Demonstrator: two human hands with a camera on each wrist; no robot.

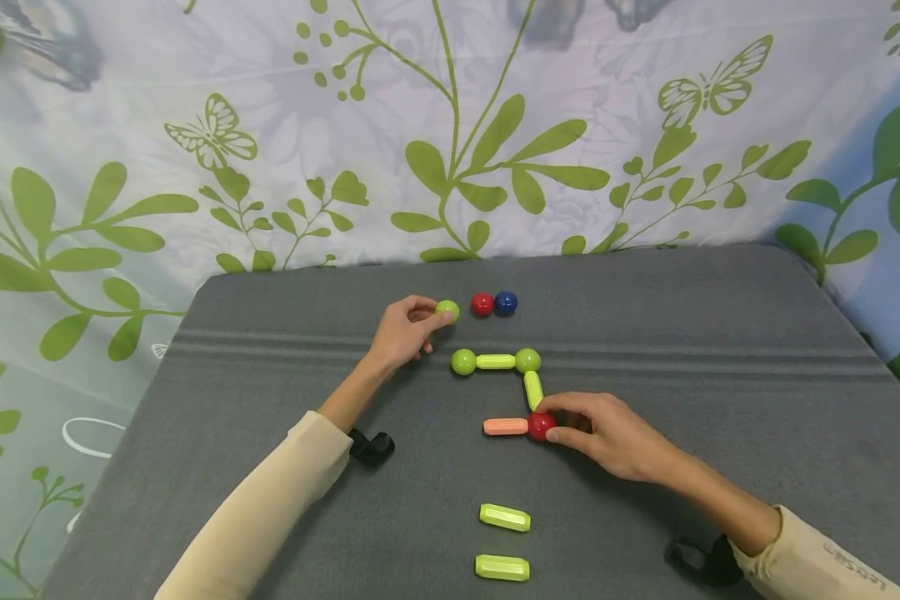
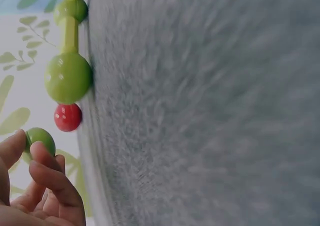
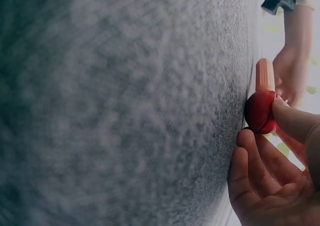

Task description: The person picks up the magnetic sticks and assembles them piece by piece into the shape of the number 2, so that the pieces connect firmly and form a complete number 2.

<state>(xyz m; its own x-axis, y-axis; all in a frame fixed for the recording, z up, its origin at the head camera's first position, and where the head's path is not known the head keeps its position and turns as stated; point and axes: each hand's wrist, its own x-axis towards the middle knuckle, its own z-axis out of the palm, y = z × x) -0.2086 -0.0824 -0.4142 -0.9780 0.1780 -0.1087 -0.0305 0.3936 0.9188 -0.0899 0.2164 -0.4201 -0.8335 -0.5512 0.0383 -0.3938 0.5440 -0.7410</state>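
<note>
My left hand pinches a light-green ball between thumb and fingers, left of a loose red ball and a blue ball. With thumb and fingertips my right hand grips a second red ball at the lower corner of a joined chain. From that ball an orange rod points left, and a yellow-green rod runs up to a green ball. Another yellow-green rod links this to a green ball at the chain's far end.
Two loose yellow-green rods, one above the other, lie at the near middle of the grey cloth-covered table. Behind the table hangs a leaf-patterned cloth. Black straps sit at both wrists.
</note>
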